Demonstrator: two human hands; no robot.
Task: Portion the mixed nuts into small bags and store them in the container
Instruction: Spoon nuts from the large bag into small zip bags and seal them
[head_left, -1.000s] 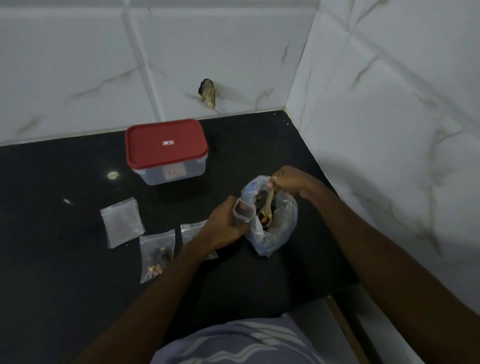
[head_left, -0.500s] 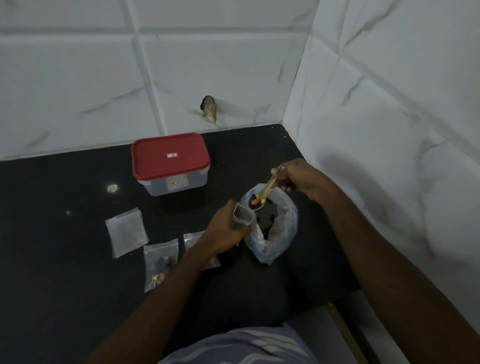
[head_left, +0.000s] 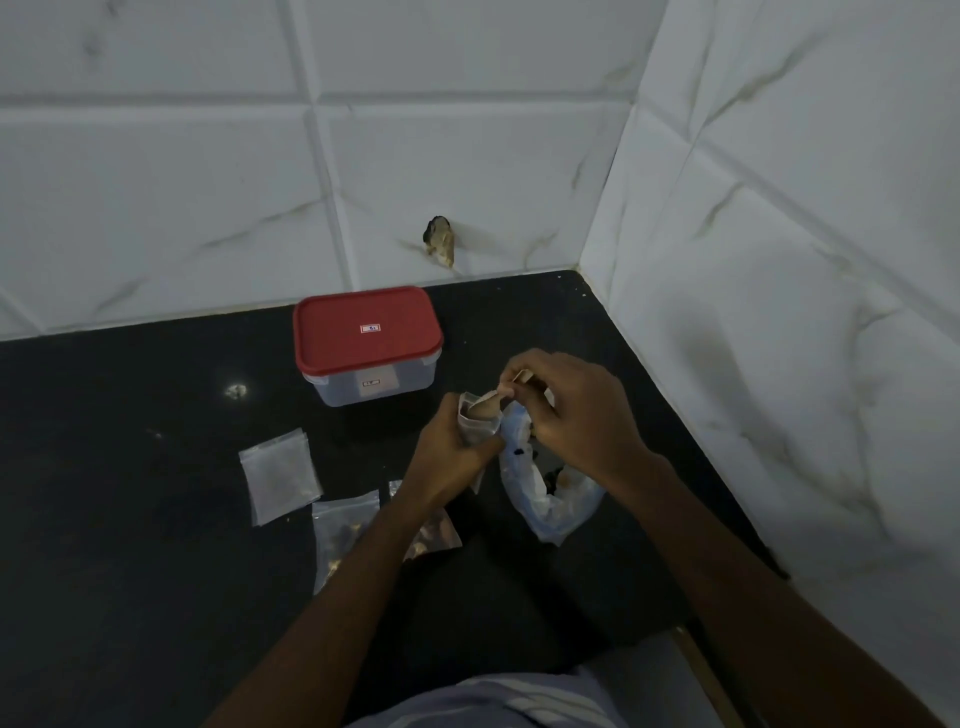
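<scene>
Head view: the left hand (head_left: 452, 457) has its fingers curled round a small bag (head_left: 475, 423), holding the mouth open and upward above the black counter (head_left: 130, 519), toward its right edge. The right hand (head_left: 582, 421) pinches the handle of a wooden spoon (head_left: 488, 399), whose bowl sits at the mouth of that bag. Whether nuts are on the spoon cannot be told.

The big nut bag (head_left: 545, 499) slumps open on the counter just below the right hand, touching the small bag's side.

To do this step well, the spoon bowl should go inside the mouth before it tips, and the left fingers should keep the mouth wide and the bag upright, so nothing falls onto the counter. Working right above the nut bag would likely catch any spill.

Nearer the front edge lie 3 more bags: 1 flat empty bag (head_left: 280, 475), 1 filled bag (head_left: 340, 530), and 1 half-hidden bag (head_left: 434, 530) under the left forearm. The container (head_left: 374, 384), red lid on, stands near the back edge.
</scene>
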